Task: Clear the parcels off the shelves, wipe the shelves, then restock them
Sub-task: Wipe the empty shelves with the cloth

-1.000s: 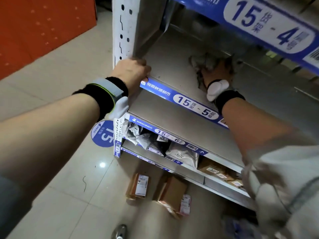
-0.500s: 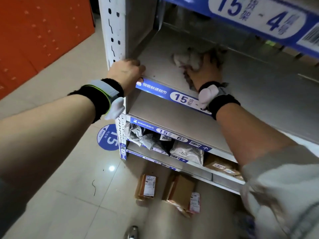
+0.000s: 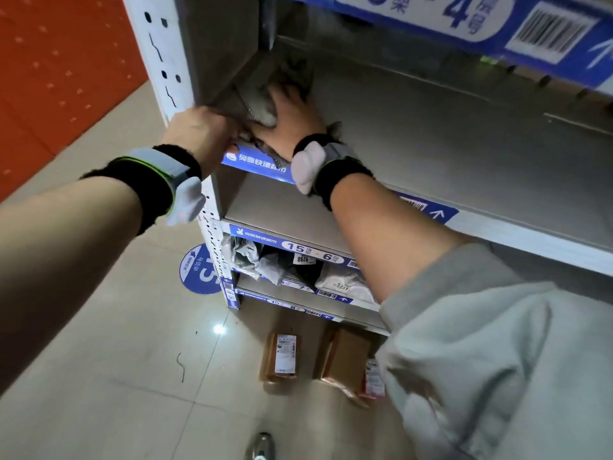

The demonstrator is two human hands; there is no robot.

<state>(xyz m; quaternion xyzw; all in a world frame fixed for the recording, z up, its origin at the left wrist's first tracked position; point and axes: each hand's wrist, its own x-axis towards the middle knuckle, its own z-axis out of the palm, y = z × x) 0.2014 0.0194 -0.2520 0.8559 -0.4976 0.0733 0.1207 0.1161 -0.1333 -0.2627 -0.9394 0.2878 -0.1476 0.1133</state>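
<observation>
Head view: cloth [image 3: 265, 94] blurred under hands [image 3: 292, 117].

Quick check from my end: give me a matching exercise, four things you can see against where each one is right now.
Things:
1. grey rag
2. left hand
3. cardboard boxes
4. grey parcel bags

Places:
A. on the floor in front of the rack
B. on a low shelf, under the 15-6 label
C. in the left corner of the bare shelf, under the right hand
D. gripping the shelf's front edge beside the white post

Pairs: 1-C, 2-D, 3-A, 4-B
</observation>
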